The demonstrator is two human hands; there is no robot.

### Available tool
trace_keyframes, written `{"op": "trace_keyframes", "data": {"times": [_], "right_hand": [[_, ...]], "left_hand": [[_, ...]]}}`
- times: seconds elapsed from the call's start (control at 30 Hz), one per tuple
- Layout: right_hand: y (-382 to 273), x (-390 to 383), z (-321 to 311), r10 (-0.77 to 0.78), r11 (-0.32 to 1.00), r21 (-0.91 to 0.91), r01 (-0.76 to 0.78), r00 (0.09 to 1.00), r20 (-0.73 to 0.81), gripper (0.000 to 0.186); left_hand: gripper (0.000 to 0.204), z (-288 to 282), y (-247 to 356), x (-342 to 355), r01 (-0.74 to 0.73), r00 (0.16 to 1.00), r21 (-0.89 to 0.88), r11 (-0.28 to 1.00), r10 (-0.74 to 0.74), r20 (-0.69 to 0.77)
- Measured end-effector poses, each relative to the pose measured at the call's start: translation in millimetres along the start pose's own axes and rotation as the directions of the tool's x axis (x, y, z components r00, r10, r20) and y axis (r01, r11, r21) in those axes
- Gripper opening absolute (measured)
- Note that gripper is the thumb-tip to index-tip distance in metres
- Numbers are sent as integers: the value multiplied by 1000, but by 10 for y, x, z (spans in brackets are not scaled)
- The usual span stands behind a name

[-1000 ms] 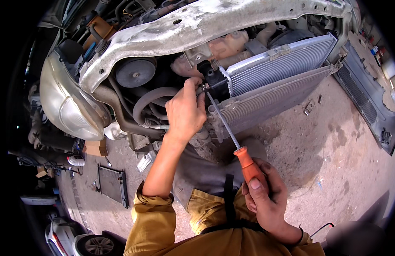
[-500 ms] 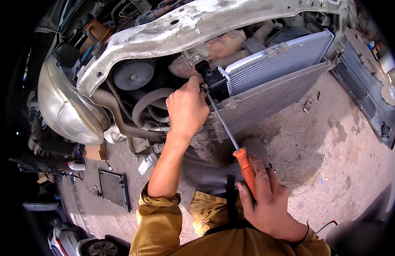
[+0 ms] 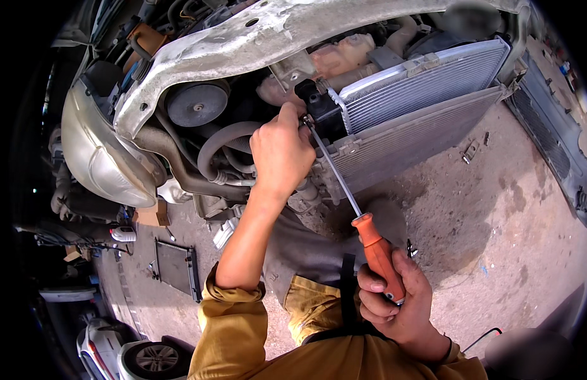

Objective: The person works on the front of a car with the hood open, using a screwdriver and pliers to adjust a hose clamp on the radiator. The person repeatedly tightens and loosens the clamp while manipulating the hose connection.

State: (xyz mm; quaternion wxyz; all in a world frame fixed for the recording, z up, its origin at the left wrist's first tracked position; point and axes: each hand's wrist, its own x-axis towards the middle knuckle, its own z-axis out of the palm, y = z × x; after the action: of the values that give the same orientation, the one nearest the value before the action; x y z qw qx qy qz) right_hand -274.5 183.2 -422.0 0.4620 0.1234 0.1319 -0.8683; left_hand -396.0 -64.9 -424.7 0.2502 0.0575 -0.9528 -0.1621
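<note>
My left hand [image 3: 282, 149] is closed at a small metal fitting [image 3: 308, 119] beside the black end tank [image 3: 322, 111] of a silver radiator [image 3: 420, 85]; its fingertips hide what they hold. My right hand [image 3: 398, 297], lower right, wraps round the orange handle of a long screwdriver [image 3: 380, 256], whose metal shaft runs up to that fitting, its tip meeting it by my left fingers. A dull, finned condenser [image 3: 414, 136] sits in front of the radiator, and a curved hose [image 3: 216, 152] loops left of my left hand.
A worn crossmember [image 3: 211, 47] spans above, with a headlamp [image 3: 94, 145] at left. Another radiator [image 3: 173, 266] lies on the ground near a cardboard box [image 3: 151, 214] and white jug [image 3: 122, 234]. A detached panel [image 3: 547, 133] is at right, a car [image 3: 132, 351] lower left.
My right hand's fingers, stretched along the screwdriver half a second ago, are now wrapped round its handle, and the handle sits slightly further right. My left hand stays at the fitting.
</note>
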Motion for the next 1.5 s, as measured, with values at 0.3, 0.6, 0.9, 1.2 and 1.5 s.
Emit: {"op": "trace_keyframes", "data": {"times": [0.3,0.6,0.9,1.2,1.5], "right_hand": [[-72,-90,191,-443,-786,-615,-64,752,488,66],[29,-10,105,-351,755,-606,249,935,-53,56],[-24,-37,117,-534,46,-969,244,826,183,60],[8,61,65,-582,-335,-888,314,672,457,59],[28,0,243,-295,891,-388,237,951,-95,66]], "left_hand": [[20,46,-61,-24,-37,999,12,999,37,-34],[27,52,-97,-31,-67,998,-7,998,67,-8],[26,54,-64,-36,-60,998,26,998,61,-32],[20,55,-22,-42,-19,1000,-14,1000,19,-22],[23,26,-65,-43,-71,997,-8,997,71,-16]]}}
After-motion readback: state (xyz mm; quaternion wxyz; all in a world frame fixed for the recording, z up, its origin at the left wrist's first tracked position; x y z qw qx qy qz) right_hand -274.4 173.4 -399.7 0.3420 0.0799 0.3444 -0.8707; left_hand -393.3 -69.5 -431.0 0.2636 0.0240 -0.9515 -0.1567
